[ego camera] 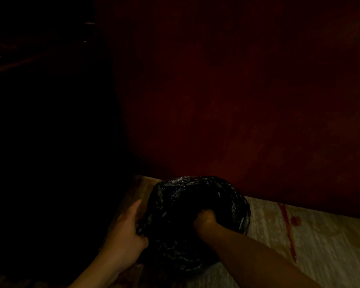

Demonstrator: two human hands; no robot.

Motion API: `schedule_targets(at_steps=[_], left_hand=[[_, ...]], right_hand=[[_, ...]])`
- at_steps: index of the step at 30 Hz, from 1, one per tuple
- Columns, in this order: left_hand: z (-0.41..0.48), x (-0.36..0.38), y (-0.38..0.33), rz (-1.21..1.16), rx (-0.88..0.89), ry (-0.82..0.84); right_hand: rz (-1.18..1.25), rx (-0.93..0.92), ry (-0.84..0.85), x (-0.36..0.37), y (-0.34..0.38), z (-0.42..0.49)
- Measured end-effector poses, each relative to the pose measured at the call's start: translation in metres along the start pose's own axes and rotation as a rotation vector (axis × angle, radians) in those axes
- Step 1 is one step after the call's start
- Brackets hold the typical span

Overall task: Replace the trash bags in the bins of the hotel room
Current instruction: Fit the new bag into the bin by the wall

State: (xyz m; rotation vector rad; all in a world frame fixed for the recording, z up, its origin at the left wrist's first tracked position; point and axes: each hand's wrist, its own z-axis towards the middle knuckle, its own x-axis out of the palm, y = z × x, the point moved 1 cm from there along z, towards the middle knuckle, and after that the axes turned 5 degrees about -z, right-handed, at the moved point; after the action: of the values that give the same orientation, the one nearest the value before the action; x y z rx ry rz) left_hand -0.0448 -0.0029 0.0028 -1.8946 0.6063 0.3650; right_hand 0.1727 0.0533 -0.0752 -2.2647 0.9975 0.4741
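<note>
A round bin lined with a crinkled black trash bag (187,188) stands on the floor in the lower middle of the dim head view. The bag is folded over the rim, so the bin's own wall is hidden. My left hand (127,227) grips the bag at the bin's left rim. My right hand (204,220) reaches down inside the bin, fingers curled into the black plastic, its fingertips lost in the dark.
A dark red wall or panel (237,100) rises right behind the bin. A pale patterned carpet (299,246) with red marks lies to the right. The left side of the view is black shadow with faint furniture edges (89,23).
</note>
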Motion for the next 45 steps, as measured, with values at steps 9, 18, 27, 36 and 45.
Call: schedule_targets(at_steps=[9, 18, 27, 36, 45], left_hand=[[-0.027, -0.011, -0.02, 0.442, 0.34, -0.229], [-0.021, 0.028, 0.018, 1.039, 0.44, 0.15], [-0.034, 0.028, -0.006, 0.652, 0.457, 0.138], [-0.017, 0.051, 0.003, 0.537, 0.34, 0.086], [-0.012, 0.049, -0.004, 0.261, 0.367, -0.05]], right_hand=[[0.514, -0.209, -0.4, -0.023, -0.002, -0.099], [0.36, -0.185, -0.798, 0.049, -0.001, -0.154], [0.348, -0.288, -1.372, 0.064, -0.005, -0.152], [0.233, -0.262, -1.048, 0.109, -0.004, -0.138], [1.489, 0.242, -1.044, 0.088, -0.087, -0.152]])
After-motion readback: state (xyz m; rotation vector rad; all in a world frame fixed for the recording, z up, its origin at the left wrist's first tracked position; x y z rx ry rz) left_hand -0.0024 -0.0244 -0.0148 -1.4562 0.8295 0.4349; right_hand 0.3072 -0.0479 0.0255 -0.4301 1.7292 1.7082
